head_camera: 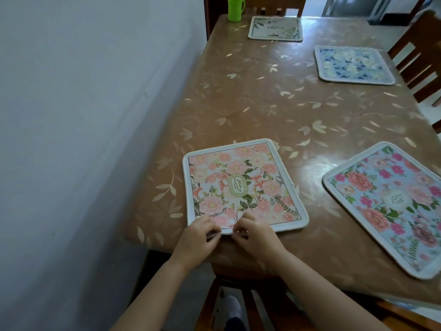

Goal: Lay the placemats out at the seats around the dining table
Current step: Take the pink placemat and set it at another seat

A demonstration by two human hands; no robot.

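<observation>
A pink-and-peach floral placemat with a "GARDEN" oval lies flat near the table's front left edge. My left hand and my right hand sit close together at its near edge, each pinching the white border. Three other placemats lie on the table: a pale blue one with red and pink flowers at the right, a blue-and-yellow one at the far right, and a pale green-white one at the far end.
The brown tablecloth with a leaf pattern covers the table. A green plastic cup stands at the far left corner. A white wall runs along the left. Wooden chairs stand at the right, far end and below me.
</observation>
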